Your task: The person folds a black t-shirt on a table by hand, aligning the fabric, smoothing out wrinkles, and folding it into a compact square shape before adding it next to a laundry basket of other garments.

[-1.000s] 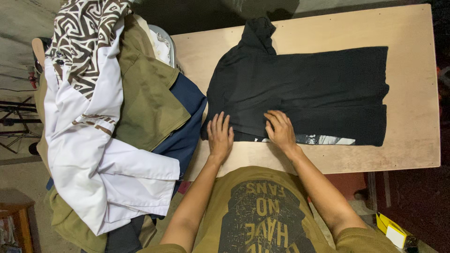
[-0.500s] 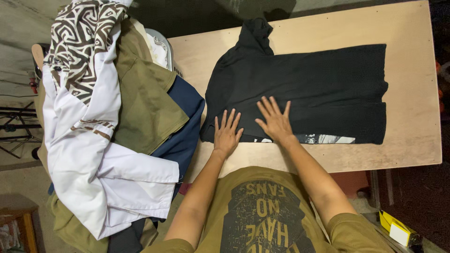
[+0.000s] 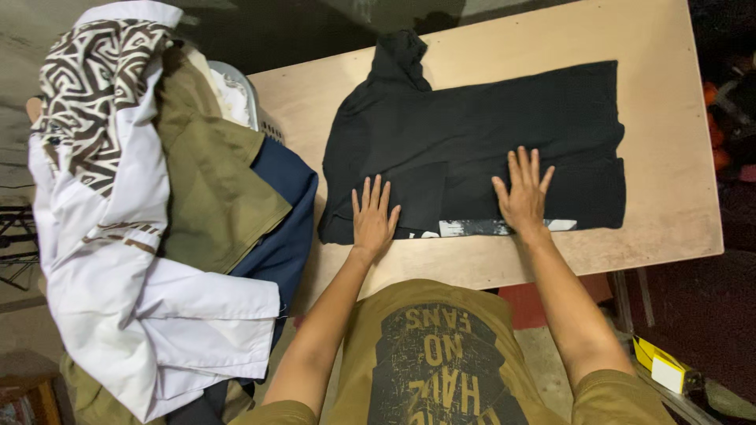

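Light is moderate and even over the counter (image 3: 669,118), soft and without glare; the black shirt (image 3: 488,134) swallows detail, its folds barely readable; the white cloth (image 3: 118,315) is bright but not blown out; corners fall off into dark, especially upper and right edges; focus is sharp centrally, with slight wide-angle stretch at the margins.

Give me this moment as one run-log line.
left hand: flat on black t-shirt | right hand: flat on it | shirt: folded, on wooden table | clothes pile: beside
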